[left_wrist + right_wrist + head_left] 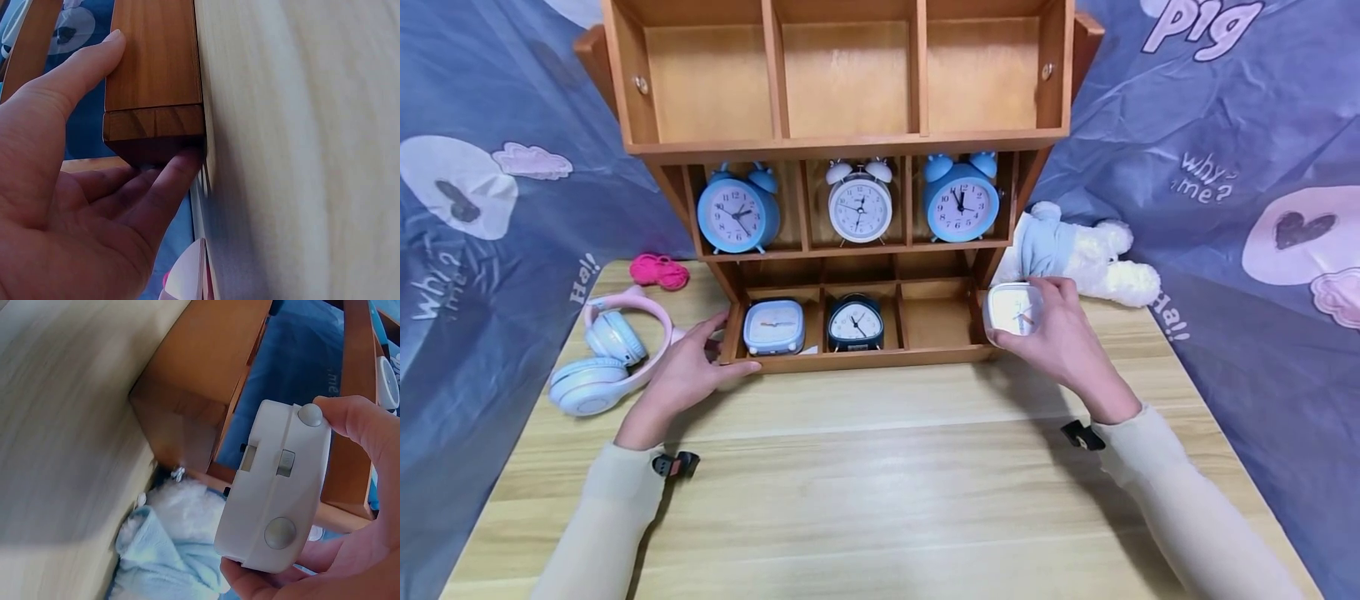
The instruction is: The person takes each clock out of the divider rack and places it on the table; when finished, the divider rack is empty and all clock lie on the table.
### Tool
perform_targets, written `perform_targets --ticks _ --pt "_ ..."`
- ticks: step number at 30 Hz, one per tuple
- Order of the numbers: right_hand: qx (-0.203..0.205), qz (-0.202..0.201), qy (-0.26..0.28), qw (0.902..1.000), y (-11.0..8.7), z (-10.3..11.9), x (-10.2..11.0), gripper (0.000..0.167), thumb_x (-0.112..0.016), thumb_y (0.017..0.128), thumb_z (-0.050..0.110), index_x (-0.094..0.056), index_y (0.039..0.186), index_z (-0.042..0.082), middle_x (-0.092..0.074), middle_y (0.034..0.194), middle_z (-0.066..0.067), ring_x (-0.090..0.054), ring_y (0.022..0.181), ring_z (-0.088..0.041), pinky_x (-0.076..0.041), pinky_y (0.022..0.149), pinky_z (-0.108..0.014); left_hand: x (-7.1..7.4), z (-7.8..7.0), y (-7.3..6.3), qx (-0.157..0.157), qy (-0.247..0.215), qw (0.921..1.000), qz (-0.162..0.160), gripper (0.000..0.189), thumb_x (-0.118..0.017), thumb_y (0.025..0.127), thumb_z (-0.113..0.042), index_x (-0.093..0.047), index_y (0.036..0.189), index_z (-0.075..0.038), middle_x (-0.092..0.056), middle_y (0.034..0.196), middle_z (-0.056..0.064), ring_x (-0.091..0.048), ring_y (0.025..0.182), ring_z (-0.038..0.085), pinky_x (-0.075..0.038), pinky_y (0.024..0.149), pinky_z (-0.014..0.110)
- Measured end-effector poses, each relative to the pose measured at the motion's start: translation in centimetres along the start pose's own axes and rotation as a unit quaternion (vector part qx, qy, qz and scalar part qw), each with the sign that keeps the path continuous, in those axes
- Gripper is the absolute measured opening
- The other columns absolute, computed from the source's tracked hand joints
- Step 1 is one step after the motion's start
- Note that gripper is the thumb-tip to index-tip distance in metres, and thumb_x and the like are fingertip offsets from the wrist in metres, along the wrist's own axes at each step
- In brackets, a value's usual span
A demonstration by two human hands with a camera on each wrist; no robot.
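Frame-cropped sleeves point(597, 508), right hand point(1066, 340) pinching white clock point(275, 487), left hand point(687, 375) gripping shelf point(865, 360), fingertips point(187, 162) partly hidden

At left, the left grip point(94, 237) holds the wooden shelf point(156, 62), upper centre. The bench point(300, 150) fills the right; a pale pink piece point(187, 272) shows bottom centre.

wooden shelf point(850, 147), top beyond head view

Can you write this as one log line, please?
Left hand: grips shelf, left end | Right hand: holds white square clock near shelf's right end | Bottom row: blue clock, dark clock
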State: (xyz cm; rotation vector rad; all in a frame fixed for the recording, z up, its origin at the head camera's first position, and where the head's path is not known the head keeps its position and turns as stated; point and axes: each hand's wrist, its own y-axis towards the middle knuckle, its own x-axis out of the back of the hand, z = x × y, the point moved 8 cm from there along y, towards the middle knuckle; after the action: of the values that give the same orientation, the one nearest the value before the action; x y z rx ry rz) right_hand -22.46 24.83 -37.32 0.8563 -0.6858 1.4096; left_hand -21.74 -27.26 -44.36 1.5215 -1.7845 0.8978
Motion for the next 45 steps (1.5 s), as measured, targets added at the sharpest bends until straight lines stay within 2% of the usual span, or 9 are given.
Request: perform_targets --ticks 12,19,26,37,45 --pt "-0.020 0.008 -0.013 0.9997 -0.3 -3.2 0.4 0.114 -0.093 0.087 0.043 -0.034 0.167 -0.013 -0.038 0.161 -0.038 -0.054 0.133 -0.058 -0.046 0.116 -0.078 -0.2 0.3 -0.3 0.008 -0.006 1.0000 0.002 0.117 -0.088 0.091 -0.063 -0.030 0.178 -0.010 -0.054 0.166 0.030 -0.069 0.133 0.049 -0.059 0.105 0.064" --pt "-0.030 0.010 -0.018 0.9993 0.2 -5.0 0.6 0.112 -0.093 0.087 0.040 -0.034 0.167 -0.013 -0.037 0.159 -0.042 -0.054 0.128 -0.061 -0.048 0.109 -0.081 -0.1 0.3 -0.2 0.009 -0.005 0.9999 0.001 0.118 -0.089 0.091 -0.063 -0.030 0.178 -0.011 -0.053 0.168 0.029 -0.068 0.134 0.049 -0.059 0.105 0.065" --pt "-0.041 0.040 -0.020 0.9982 0.5 -6.1 -0.4 0.112 -0.091 0.089 0.040 -0.031 0.170 -0.010 -0.035 0.161 -0.044 -0.054 0.128 -0.061 -0.051 0.106 -0.080 -0.2 0.3 -0.2 0.008 -0.009 0.9999 0.003 0.117 -0.089 0.092 -0.062 -0.029 0.178 -0.010 -0.053 0.168 0.030 -0.068 0.135 0.049 -0.059 0.106 0.064" --pt "-0.040 0.046 -0.017 0.9980 0.8 -6.8 -1.2 0.108 -0.089 0.090 0.038 -0.032 0.170 -0.009 -0.035 0.161 -0.042 -0.054 0.127 -0.057 -0.051 0.105 -0.076 -0.3 0.1 -0.1 0.006 -0.014 0.9999 0.007 0.116 -0.089 0.093 -0.059 -0.029 0.178 -0.007 -0.053 0.167 0.031 -0.068 0.135 0.049 -0.060 0.106 0.064" --pt "-0.036 0.048 -0.016 0.9980 1.1 -7.1 -1.7 0.108 -0.090 0.090 0.035 -0.033 0.169 -0.010 -0.033 0.163 -0.043 -0.054 0.129 -0.059 -0.050 0.108 -0.078 -0.2 0.1 0.1 0.007 -0.014 0.9998 0.012 0.119 -0.089 0.092 -0.060 -0.027 0.178 -0.008 -0.052 0.168 0.032 -0.067 0.136 0.051 -0.060 0.105 0.065"
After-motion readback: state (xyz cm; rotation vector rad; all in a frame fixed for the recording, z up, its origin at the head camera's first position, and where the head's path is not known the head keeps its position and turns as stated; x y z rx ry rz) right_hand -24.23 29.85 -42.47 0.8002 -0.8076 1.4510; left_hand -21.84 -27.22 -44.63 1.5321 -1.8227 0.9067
